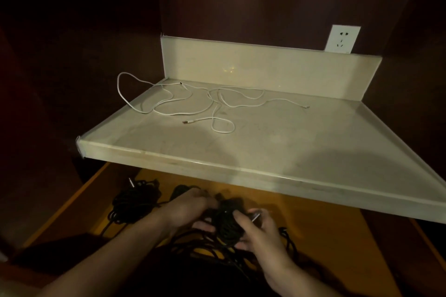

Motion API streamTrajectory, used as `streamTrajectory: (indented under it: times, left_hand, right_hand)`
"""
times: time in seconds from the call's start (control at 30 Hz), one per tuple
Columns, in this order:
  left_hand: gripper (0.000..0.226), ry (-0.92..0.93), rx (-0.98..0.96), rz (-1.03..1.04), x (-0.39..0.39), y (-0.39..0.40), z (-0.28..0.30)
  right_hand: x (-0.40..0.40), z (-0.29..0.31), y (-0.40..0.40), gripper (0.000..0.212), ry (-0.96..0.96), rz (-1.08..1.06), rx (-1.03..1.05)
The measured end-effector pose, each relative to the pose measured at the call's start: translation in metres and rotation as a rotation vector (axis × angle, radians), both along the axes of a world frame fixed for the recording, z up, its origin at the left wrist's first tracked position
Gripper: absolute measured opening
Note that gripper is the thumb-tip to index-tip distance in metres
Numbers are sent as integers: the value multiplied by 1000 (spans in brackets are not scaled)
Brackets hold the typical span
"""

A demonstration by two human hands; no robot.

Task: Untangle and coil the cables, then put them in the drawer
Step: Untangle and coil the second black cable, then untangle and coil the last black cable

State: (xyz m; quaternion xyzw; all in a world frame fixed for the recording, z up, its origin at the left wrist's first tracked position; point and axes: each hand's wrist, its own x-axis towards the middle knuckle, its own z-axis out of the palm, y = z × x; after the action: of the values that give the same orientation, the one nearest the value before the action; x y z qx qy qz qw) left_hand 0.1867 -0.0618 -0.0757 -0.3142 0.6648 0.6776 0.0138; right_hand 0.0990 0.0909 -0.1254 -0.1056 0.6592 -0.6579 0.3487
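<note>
Pale stone bench (301, 152) fills the middle of the view, with a low upstand along its back edge and a raised lip at the front edge. Below its front edge an open wooden drawer (321, 219) shows a yellow-brown floor.

White cables (193, 103) lie loose and looped together on the bench, spread from the back left corner toward the middle; one loop overhangs the left edge. Two plug ends rest on the surface, one near the middle, one further right.

Inside the drawer, toward its left side, sits a black coiled bundle (132, 202) with a metal jack tip poking up at its back.

Both hands work over the drawer, just under the bench's front edge. Left hand (190, 207) has fingers curled onto the left side of a black cable bundle (226, 226). Right hand (260, 231) grips the same bundle from the right, fingers wrapped round it, a metal plug showing by the thumb. Loose black strands trail from the bundle toward the drawer's front.

White wall socket (342, 38) sits above the upstand, near the back right corner.
</note>
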Motion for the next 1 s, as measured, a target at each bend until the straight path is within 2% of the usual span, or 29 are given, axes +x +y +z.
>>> streamTrajectory:
  times: [0.13,0.23,0.33,0.5,0.6,0.8,1.0]
  left_hand:
    - [22,-18,-81,28,-6,-1,-14]
    - [20,-52,-138,58,-21,-8,-28]
    - [17,-76,-312,29,-40,-17,-50]
    - [26,-111,-587,-41,-59,-28,-64]
    - [27,-106,-607,-78,-64,-36,-66]
    - [20,-190,-588,-163,-65,-41,-74]
    - [38,-309,-778,-393,-61,-39,-71]
  right_hand:
    - [-11,-9,-5,30,-11,57,135]
    - [-35,-18,-26,21,15,96,190]
    - [-56,-28,-45,18,34,117,220]
    - [-70,-35,-64,16,26,93,219]
    - [-78,-40,-73,23,46,73,220]
    - [-86,-61,-82,22,90,82,307]
    - [-99,-71,-72,13,345,172,404]
